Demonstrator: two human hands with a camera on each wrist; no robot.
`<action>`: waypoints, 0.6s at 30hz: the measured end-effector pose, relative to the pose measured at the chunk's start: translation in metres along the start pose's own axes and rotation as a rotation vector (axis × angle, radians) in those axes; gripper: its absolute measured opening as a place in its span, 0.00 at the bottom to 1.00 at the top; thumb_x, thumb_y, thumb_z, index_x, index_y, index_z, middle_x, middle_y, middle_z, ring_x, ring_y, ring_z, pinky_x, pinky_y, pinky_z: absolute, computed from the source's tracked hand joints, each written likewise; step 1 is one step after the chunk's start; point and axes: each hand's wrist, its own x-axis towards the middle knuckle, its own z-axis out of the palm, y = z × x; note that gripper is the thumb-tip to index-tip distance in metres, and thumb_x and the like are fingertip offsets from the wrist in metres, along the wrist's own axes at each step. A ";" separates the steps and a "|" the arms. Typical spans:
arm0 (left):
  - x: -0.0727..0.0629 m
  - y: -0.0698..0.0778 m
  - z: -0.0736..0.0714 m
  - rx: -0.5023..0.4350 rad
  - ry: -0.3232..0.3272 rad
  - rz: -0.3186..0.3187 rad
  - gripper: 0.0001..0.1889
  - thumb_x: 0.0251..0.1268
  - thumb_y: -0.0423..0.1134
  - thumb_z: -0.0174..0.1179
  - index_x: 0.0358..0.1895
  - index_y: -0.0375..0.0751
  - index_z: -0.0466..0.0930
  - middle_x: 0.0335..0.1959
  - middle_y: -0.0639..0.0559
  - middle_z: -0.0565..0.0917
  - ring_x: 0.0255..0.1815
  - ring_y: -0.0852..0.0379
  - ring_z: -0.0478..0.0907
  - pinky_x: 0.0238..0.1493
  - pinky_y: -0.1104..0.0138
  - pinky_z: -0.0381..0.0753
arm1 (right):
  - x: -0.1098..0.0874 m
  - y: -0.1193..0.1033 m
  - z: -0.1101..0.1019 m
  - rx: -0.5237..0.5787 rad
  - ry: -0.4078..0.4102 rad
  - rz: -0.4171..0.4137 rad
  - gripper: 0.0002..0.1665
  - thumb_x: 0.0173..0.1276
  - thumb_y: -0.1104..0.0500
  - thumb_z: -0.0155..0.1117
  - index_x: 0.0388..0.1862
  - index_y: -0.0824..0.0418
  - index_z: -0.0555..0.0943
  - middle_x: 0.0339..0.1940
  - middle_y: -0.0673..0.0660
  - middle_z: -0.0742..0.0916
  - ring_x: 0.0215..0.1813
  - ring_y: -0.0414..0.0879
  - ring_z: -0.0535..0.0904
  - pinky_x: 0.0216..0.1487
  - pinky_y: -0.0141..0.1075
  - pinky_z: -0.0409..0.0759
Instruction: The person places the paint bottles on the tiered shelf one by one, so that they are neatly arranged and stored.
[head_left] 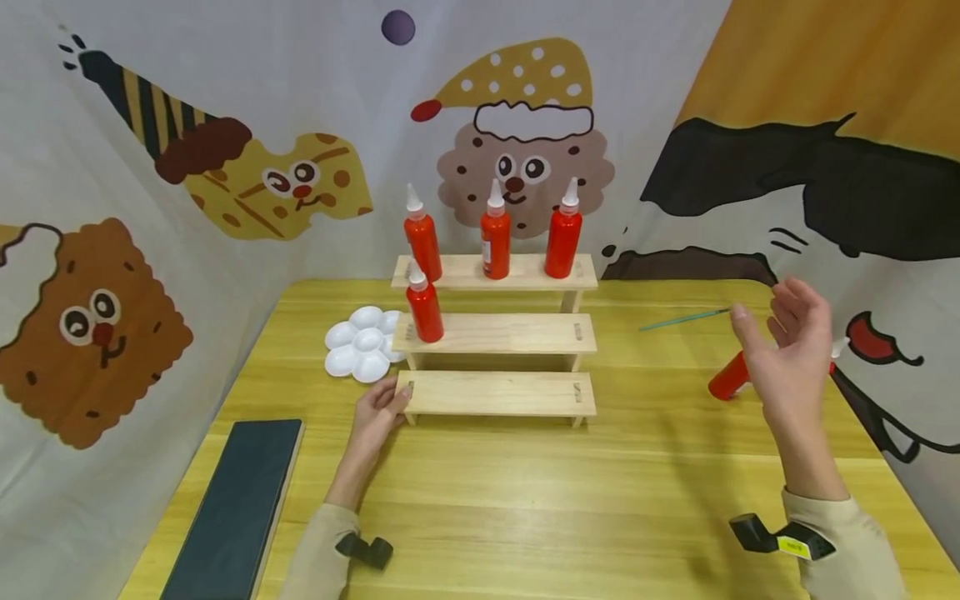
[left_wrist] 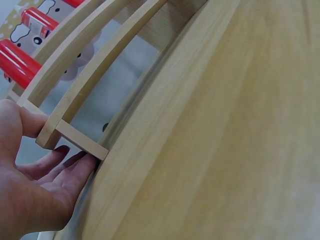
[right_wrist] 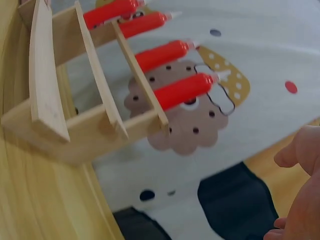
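Observation:
A three-step wooden rack stands on the table. At the left end of its lowest step, my left hand grips the wood; the left wrist view shows the thumb against the board and the fingers by the leg. Red squeeze bottles with white nozzles stand upright on it: three on the top step, including the middle bottle, and one bottle on the middle step's left. My right hand is raised, holding nothing, fingers loosely bent. Partly hidden behind it, another red bottle lies on the table.
A white flower-shaped palette lies left of the rack, partly hidden by it. Nearer the left edge is a dark flat board or book. A thin green brush lies at the right. Printed cloth hangs around the table.

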 end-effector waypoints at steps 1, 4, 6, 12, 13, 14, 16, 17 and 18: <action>0.000 0.000 0.000 -0.001 0.001 0.000 0.26 0.75 0.40 0.59 0.71 0.35 0.69 0.68 0.33 0.76 0.58 0.50 0.79 0.52 0.68 0.83 | 0.001 0.003 -0.003 -0.007 0.007 0.015 0.37 0.74 0.56 0.63 0.77 0.46 0.61 0.74 0.47 0.72 0.77 0.42 0.65 0.78 0.31 0.62; -0.001 0.001 0.000 -0.001 -0.002 0.005 0.26 0.74 0.40 0.60 0.71 0.35 0.69 0.68 0.33 0.76 0.57 0.51 0.80 0.51 0.68 0.84 | 0.003 0.012 -0.012 -0.009 0.027 0.069 0.38 0.74 0.56 0.62 0.78 0.44 0.59 0.76 0.48 0.70 0.78 0.43 0.64 0.80 0.33 0.59; -0.001 0.001 0.000 -0.006 -0.003 0.007 0.25 0.75 0.39 0.59 0.70 0.35 0.70 0.67 0.33 0.76 0.55 0.53 0.80 0.50 0.70 0.84 | 0.003 0.018 -0.018 -0.012 0.040 0.115 0.38 0.75 0.56 0.62 0.79 0.43 0.57 0.78 0.48 0.69 0.80 0.43 0.62 0.81 0.35 0.57; 0.001 0.000 0.000 -0.015 0.008 0.009 0.23 0.75 0.37 0.59 0.69 0.34 0.71 0.67 0.33 0.77 0.50 0.58 0.80 0.46 0.72 0.83 | 0.007 0.040 -0.026 -0.028 0.037 0.274 0.42 0.75 0.53 0.61 0.81 0.42 0.52 0.81 0.48 0.66 0.80 0.43 0.60 0.82 0.38 0.55; 0.001 0.000 0.000 -0.013 0.009 0.009 0.23 0.75 0.37 0.59 0.69 0.34 0.71 0.67 0.33 0.77 0.50 0.58 0.80 0.46 0.72 0.83 | 0.007 0.044 -0.027 -0.026 0.031 0.295 0.43 0.75 0.53 0.61 0.81 0.42 0.51 0.81 0.48 0.66 0.80 0.44 0.60 0.82 0.39 0.55; 0.000 0.000 0.000 -0.012 0.007 0.010 0.24 0.75 0.37 0.59 0.69 0.34 0.70 0.67 0.32 0.77 0.51 0.59 0.80 0.45 0.72 0.83 | 0.008 0.047 -0.028 -0.024 0.021 0.314 0.43 0.76 0.53 0.61 0.81 0.42 0.50 0.81 0.49 0.65 0.80 0.45 0.59 0.82 0.40 0.55; 0.000 0.001 0.001 -0.012 0.005 0.008 0.24 0.75 0.37 0.59 0.69 0.34 0.70 0.67 0.32 0.76 0.51 0.58 0.80 0.46 0.72 0.83 | 0.008 0.055 -0.029 -0.020 0.002 0.346 0.44 0.76 0.51 0.60 0.81 0.42 0.49 0.82 0.49 0.63 0.81 0.46 0.58 0.82 0.43 0.56; 0.000 0.001 0.001 -0.012 0.004 0.008 0.24 0.75 0.37 0.59 0.69 0.34 0.70 0.67 0.32 0.76 0.51 0.59 0.80 0.46 0.72 0.83 | 0.009 0.058 -0.029 -0.017 -0.005 0.361 0.44 0.76 0.51 0.60 0.82 0.42 0.48 0.82 0.50 0.63 0.81 0.46 0.58 0.82 0.43 0.56; -0.001 0.001 0.001 -0.014 0.004 0.009 0.24 0.75 0.37 0.59 0.69 0.33 0.70 0.67 0.32 0.77 0.50 0.59 0.80 0.45 0.72 0.83 | 0.009 0.062 -0.030 -0.006 -0.012 0.371 0.45 0.75 0.50 0.61 0.82 0.42 0.48 0.82 0.50 0.62 0.81 0.47 0.57 0.82 0.44 0.57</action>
